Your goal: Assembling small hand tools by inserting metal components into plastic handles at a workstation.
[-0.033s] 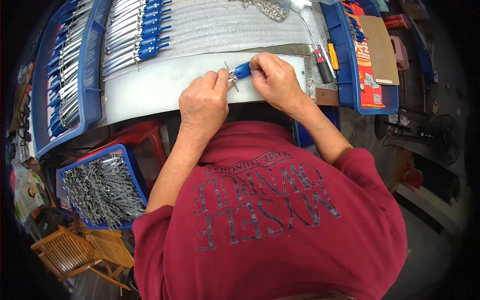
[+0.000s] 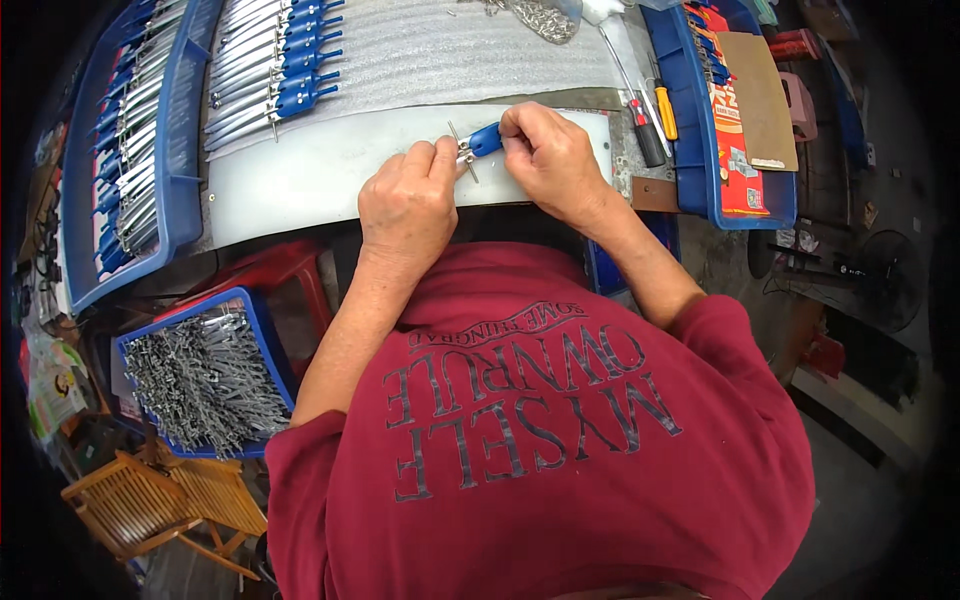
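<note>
Over the white work board (image 2: 290, 195), both my hands are closed on one slim metal piece with a blue end (image 2: 486, 140). My left hand (image 2: 408, 195) grips its metal side, where a thin cross pin (image 2: 472, 172) sticks out. Most of the metal part is hidden by these fingers. My right hand (image 2: 552, 160) pinches the far tip of the blue end between thumb and curled forefinger. Beyond my left hand, similar silver pieces with blue ends (image 2: 298, 97) lie in a neat row on a foam sheet (image 2: 420, 60).
A blue tray (image 2: 180, 200) of like pieces stands at left. Below it, a blue bin (image 2: 280, 350) holds many loose metal parts (image 2: 200, 385). A black-and-red screwdriver (image 2: 648, 135) and a yellow-handled one (image 2: 666, 112) lie beside the right blue tray (image 2: 705, 190). Small metal parts (image 2: 545, 18) lie at the back.
</note>
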